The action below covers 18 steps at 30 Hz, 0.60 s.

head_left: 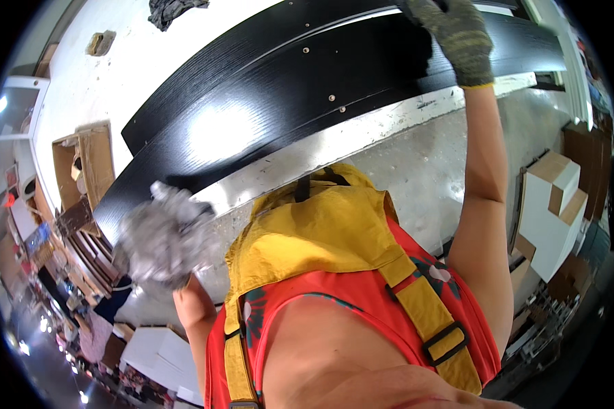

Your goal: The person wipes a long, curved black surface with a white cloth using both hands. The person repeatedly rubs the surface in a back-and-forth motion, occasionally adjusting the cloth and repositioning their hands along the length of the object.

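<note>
Two long black wood-grain panels lie side by side in front of me; the nearer panel (280, 95) has small metal-rimmed holes, and the farther panel (205, 71) lies just beyond it. My right hand (460, 41), in a grey striped knit glove, reaches to the panels' right part. Its fingers look stretched out, with the tips cut off by the upper edge. Off the near panel's left end, my left hand (181, 279) holds a crumpled grey rag (164, 235). The rag is smeared by motion and covers most of that hand.
The panels rest on a white worktable (307, 160). On its far side are a dark crumpled cloth (174, 10) and a tape roll (101, 43). An open cardboard box (85, 163) stands left. White cartons (552, 211) stand on the right. Other people and stacked goods show at lower left.
</note>
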Available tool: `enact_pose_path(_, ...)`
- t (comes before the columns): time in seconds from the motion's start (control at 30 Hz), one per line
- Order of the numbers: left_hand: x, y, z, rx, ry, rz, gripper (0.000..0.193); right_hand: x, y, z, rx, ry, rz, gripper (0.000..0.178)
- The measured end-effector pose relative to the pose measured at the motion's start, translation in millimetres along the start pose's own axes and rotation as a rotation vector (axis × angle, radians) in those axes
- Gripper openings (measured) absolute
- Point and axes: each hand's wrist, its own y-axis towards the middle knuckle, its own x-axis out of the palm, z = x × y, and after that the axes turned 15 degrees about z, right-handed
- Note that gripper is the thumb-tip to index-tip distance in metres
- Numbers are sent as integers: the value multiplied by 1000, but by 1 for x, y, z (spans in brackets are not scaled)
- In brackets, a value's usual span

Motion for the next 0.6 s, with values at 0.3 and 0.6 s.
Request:
enact_pose_path(0.3,124,14,43,295,-186,-562,44,-26,23,7,215,178,-348,31)
enact_pose_path(0.6,142,28,30,339,-292,-595,43,-16,39,22,208,124,-441,29)
